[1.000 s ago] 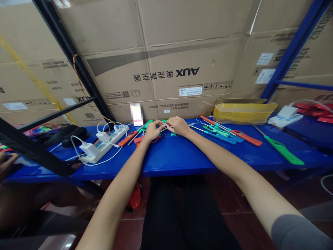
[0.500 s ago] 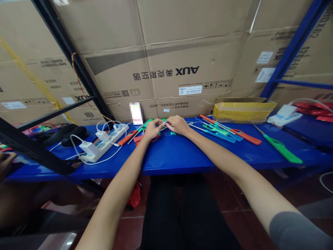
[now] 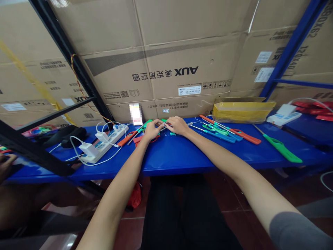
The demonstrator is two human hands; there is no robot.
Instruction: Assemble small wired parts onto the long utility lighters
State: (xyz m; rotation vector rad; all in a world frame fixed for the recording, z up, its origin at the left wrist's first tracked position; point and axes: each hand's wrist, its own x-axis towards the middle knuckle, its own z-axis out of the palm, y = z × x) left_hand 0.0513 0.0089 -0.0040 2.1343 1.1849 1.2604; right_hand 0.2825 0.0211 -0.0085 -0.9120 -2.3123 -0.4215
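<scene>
Step in hand: fine two-handed work on one small part, with nothing else being held.
Hands: our left hand [image 3: 152, 130] and right hand [image 3: 178, 125] sit close together, their fingertips [image 3: 161, 122] pinching a thin metal rod [image 3: 163, 127]; most of it is hidden.
Rod's axis: roughly crosswise, its right end tilted away from us.
Place: just right of the white power strip [image 3: 104, 144], above the blue steel shelf [image 3: 177, 159].
Nearby: long-nosed gas lighters [image 3: 246, 139] lie further right of the strip.
</scene>
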